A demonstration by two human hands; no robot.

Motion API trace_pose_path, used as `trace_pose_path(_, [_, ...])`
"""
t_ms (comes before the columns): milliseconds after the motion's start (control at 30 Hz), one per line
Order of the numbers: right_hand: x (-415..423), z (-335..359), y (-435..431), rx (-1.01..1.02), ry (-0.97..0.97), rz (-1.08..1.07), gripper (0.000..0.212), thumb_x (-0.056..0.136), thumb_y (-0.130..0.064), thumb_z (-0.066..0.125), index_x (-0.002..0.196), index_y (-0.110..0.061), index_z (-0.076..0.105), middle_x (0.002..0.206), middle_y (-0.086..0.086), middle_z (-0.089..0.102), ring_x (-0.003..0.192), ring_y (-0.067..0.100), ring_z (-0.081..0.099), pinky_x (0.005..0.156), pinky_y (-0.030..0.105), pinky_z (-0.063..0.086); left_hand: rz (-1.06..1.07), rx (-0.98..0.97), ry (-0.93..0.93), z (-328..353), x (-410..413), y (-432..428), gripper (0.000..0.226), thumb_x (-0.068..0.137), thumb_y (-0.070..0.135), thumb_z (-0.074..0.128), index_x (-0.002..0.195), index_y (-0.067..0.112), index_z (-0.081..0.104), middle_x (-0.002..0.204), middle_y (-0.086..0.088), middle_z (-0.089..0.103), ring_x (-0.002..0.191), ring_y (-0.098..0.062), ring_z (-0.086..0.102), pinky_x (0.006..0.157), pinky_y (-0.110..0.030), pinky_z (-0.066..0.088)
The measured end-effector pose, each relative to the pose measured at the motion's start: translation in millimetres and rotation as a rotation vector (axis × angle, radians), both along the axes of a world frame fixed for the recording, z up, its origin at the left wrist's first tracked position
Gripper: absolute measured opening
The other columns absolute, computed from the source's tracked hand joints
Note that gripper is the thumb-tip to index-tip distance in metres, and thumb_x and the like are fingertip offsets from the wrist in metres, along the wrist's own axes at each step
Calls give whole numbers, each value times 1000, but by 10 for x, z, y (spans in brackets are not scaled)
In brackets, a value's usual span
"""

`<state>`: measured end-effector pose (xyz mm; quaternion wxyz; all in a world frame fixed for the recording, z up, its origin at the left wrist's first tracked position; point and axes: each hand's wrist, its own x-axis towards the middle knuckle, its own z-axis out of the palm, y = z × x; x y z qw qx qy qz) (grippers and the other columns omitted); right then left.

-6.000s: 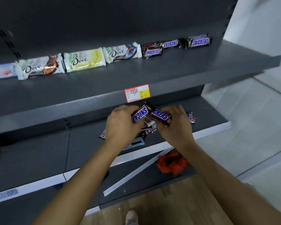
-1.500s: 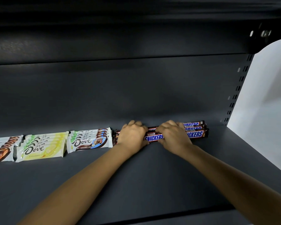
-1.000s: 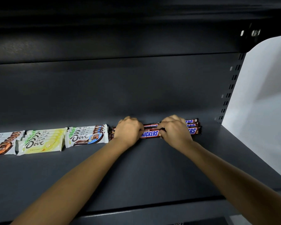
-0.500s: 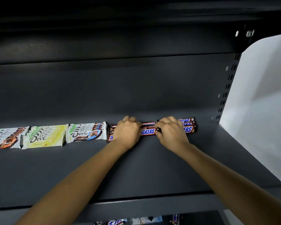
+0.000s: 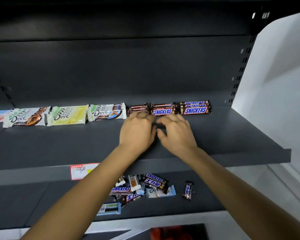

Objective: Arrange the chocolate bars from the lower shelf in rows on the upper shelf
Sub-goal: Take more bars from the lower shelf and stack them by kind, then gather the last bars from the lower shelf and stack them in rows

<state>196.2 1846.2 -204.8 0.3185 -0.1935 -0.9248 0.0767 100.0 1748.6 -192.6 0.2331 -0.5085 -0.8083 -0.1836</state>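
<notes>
On the upper shelf [image 5: 232, 135] a row of bars runs along the back: several white Dove bars [image 5: 68, 116] on the left, then stacked brown Snickers bars [image 5: 195, 108] on the right. My left hand [image 5: 137, 130] and my right hand [image 5: 176, 132] hover side by side just in front of the Snickers row, fingers loosely bent, holding nothing. The left fingertips are at the front edge of the leftmost Snickers stack [image 5: 137, 109]. On the lower shelf [image 5: 206, 203] lies a loose pile of Snickers and Dove bars [image 5: 142, 187], with one Snickers bar [image 5: 188, 190] apart to its right.
A red-and-white price label [image 5: 80, 171] hangs on the upper shelf's front lip. A light blue packet [image 5: 109, 208] lies at the lower shelf's front. A white wall [image 5: 275, 84] borders the shelving on the right. Something red [image 5: 168, 233] lies on the floor below.
Both hands have let go of the Snickers bars and drawn back toward me. The view has tilted down, bringing the lower shelf and its pile into sight.
</notes>
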Motion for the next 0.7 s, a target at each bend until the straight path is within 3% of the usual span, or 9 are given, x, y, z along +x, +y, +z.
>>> trace_pose_path(167, [194, -222, -632, -2, 147, 43, 19, 74, -16, 55, 88, -9, 66, 87, 10, 63, 83, 32, 57, 72, 38, 48, -82, 42, 7, -165, 211, -631, 34, 76, 27, 40, 94, 15, 66, 88, -5, 67, 84, -30, 59, 71, -34, 49])
trace_pose_path(367, [459, -660, -1180, 58, 165, 47, 18, 79, -16, 52, 88, -13, 67, 92, 4, 62, 86, 25, 52, 75, 34, 40, -165, 45, -55, -677, 366, -1208, 29, 81, 22, 44, 99, 16, 66, 86, -5, 65, 79, -29, 59, 63, -35, 49])
trace_pose_path(433, [526, -842, -1271, 69, 121, 83, 17, 80, -14, 54, 89, -13, 68, 94, 5, 61, 86, 24, 53, 75, 34, 41, -174, 43, -90, -871, 389, -1326, 24, 80, 17, 51, 97, 14, 67, 84, -6, 66, 78, -30, 60, 61, -35, 51])
trace_pose_path(533, [572, -1166, -1285, -108, 17, 90, 17, 77, -8, 62, 93, -8, 68, 95, 11, 61, 86, 29, 57, 75, 38, 50, -141, -25, -178, -1132, 379, -1456, 25, 79, 14, 59, 101, 13, 69, 88, -9, 67, 80, -31, 61, 62, -39, 54])
trace_pose_path(700, [581, -1705, -1159, -292, -243, -42, 20, 81, -9, 62, 100, -11, 68, 103, 11, 62, 96, 31, 56, 81, 35, 47, -2, -190, -373, -1619, 199, -1574, 33, 82, 17, 61, 115, 17, 65, 108, -11, 66, 96, -34, 61, 76, -42, 54])
